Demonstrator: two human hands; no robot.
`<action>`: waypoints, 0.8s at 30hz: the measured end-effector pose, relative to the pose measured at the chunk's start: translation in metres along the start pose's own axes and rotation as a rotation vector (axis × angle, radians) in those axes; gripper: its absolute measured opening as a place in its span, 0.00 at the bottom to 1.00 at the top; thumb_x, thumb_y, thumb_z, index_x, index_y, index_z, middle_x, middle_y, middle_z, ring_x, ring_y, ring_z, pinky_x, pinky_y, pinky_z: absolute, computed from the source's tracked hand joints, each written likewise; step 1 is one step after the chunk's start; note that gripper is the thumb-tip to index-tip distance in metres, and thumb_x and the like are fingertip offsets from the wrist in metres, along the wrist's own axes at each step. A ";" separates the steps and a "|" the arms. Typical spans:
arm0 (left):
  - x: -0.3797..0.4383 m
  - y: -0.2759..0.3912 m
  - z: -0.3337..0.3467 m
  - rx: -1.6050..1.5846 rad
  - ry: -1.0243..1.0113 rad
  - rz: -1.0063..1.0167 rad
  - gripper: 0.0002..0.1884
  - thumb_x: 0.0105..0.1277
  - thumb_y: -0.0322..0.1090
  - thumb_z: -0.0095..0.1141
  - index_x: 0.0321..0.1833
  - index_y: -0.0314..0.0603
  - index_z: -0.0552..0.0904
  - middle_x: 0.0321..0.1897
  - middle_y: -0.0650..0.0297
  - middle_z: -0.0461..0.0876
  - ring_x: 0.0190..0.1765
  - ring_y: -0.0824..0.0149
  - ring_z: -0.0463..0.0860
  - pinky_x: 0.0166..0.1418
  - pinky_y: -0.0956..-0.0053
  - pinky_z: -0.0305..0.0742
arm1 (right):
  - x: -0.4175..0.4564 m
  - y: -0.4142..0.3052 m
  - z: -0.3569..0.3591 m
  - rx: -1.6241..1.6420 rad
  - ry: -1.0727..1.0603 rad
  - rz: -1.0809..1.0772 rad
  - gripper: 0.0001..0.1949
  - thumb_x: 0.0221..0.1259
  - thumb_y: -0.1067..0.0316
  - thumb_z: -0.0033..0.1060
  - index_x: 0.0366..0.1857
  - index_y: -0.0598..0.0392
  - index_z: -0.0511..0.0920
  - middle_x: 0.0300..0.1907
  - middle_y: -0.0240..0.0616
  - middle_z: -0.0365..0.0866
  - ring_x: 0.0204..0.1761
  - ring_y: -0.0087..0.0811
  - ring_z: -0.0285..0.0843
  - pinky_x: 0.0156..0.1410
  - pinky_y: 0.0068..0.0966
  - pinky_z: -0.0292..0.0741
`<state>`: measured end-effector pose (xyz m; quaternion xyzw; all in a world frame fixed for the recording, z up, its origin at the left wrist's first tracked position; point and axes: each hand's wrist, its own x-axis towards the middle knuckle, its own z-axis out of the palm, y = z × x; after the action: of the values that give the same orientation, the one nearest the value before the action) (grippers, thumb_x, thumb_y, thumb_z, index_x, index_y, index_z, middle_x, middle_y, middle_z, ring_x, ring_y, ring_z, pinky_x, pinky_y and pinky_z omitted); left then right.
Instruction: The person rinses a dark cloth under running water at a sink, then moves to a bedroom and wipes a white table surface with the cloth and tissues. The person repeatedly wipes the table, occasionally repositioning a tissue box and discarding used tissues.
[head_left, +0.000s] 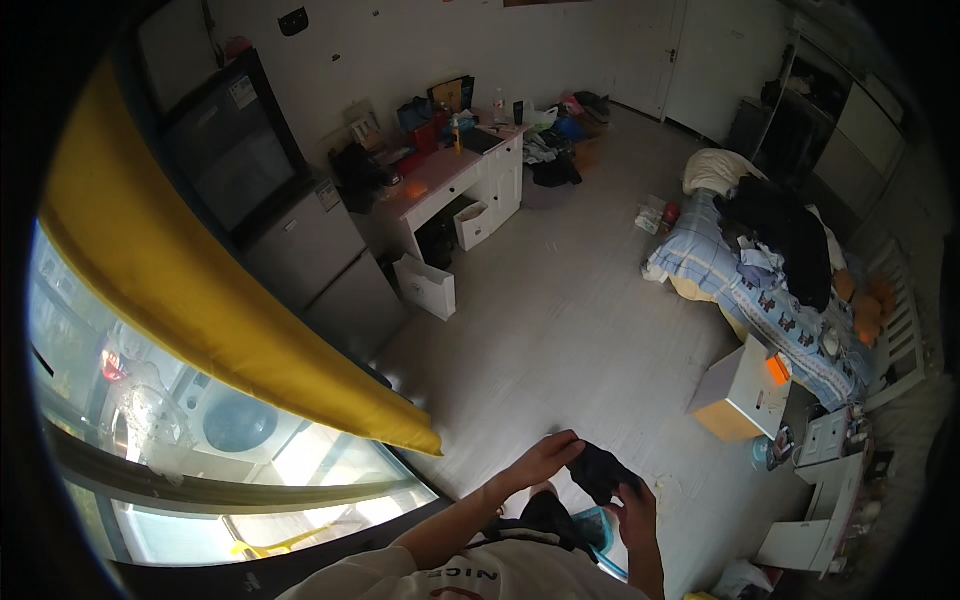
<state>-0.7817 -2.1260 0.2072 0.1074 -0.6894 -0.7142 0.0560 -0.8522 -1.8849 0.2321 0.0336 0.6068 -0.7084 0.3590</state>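
Observation:
A dark piece of cloth (600, 471) is stretched between my two hands in front of my body. My left hand (551, 454) pinches its upper left end. At the lower right end, my right hand (634, 510) grips the fabric. What kind of garment it is cannot be made out. Below the cloth stands a light-blue plastic basin (596, 531), partly hidden by my leg and right arm. Its contents look dark and are hard to tell.
To the left hang a yellow curtain (225, 300) and a glass door (300, 469). A grey refrigerator (315, 255) and a cluttered desk (450, 187) stand beyond. On the right are a bed (697, 247) with clothes and a small cabinet (739, 390). Pale flooring (525, 330) lies between.

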 end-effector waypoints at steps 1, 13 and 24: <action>0.024 0.003 -0.013 -0.024 0.006 0.003 0.20 0.84 0.50 0.53 0.51 0.36 0.81 0.39 0.63 0.83 0.39 0.70 0.80 0.46 0.68 0.78 | 0.026 -0.001 -0.003 0.019 -0.026 0.014 0.19 0.73 0.67 0.64 0.64 0.61 0.79 0.55 0.39 0.86 0.53 0.31 0.86 0.51 0.31 0.87; 0.244 0.167 -0.156 0.259 0.020 -0.138 0.16 0.76 0.42 0.65 0.49 0.36 0.77 0.41 0.52 0.84 0.37 0.60 0.84 0.39 0.65 0.76 | 0.344 -0.203 0.086 -0.250 -0.479 -0.133 0.19 0.71 0.74 0.65 0.65 0.59 0.78 0.47 0.39 0.89 0.46 0.32 0.89 0.56 0.30 0.84; 0.498 0.128 -0.178 0.317 -0.237 0.526 0.09 0.72 0.32 0.66 0.46 0.34 0.81 0.46 0.52 0.82 0.50 0.53 0.83 0.59 0.60 0.79 | 0.550 -0.250 0.209 -1.597 -0.395 -0.429 0.11 0.66 0.61 0.64 0.48 0.47 0.85 0.39 0.42 0.90 0.47 0.45 0.89 0.54 0.42 0.82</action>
<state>-1.2326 -2.4180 0.2917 -0.1509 -0.7977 -0.5666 0.1409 -1.3152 -2.3256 0.2299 -0.4700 0.8440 -0.1133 0.2323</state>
